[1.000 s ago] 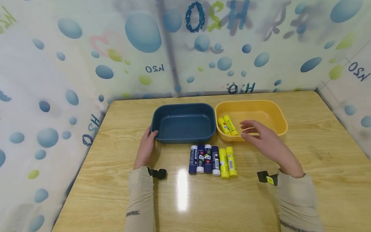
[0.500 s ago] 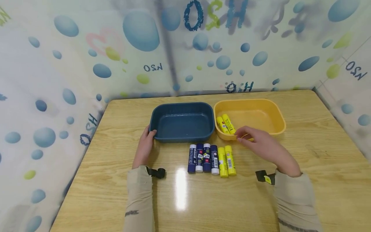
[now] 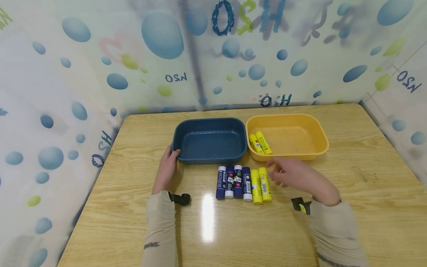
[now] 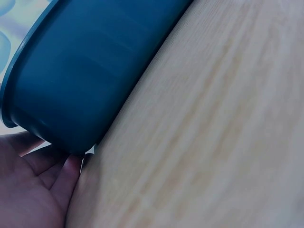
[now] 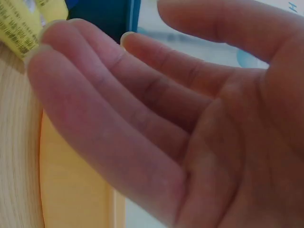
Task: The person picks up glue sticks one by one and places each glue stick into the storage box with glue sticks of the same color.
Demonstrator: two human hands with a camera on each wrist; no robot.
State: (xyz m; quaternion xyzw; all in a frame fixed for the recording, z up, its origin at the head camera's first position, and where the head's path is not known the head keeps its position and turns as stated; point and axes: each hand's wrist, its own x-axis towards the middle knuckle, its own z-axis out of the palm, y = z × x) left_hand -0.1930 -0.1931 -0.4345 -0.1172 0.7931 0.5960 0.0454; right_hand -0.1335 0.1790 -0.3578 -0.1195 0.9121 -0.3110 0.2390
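Observation:
My left hand holds the near left corner of a dark blue plastic bin, thumb over the rim. In the left wrist view the fingers lie against the bin's end wall, low by the table. To the right, my right hand hovers beside the rightmost yellow glue stick, its relaxed fingers holding nothing. Another yellow glue stick lies alongside, left of it. Several navy glue sticks continue the row leftward. Whether the right fingertips touch the yellow stick cannot be told.
A yellow-orange bin stands against the blue bin's right side. Inside its left end lie two yellow glue sticks. The wooden table meets a bubble-patterned wall covering at the back.
My right hand has come from over the yellow-orange bin, across its front rim, down and left to the yellow glue sticks in the row. The left hand stays on the blue bin.

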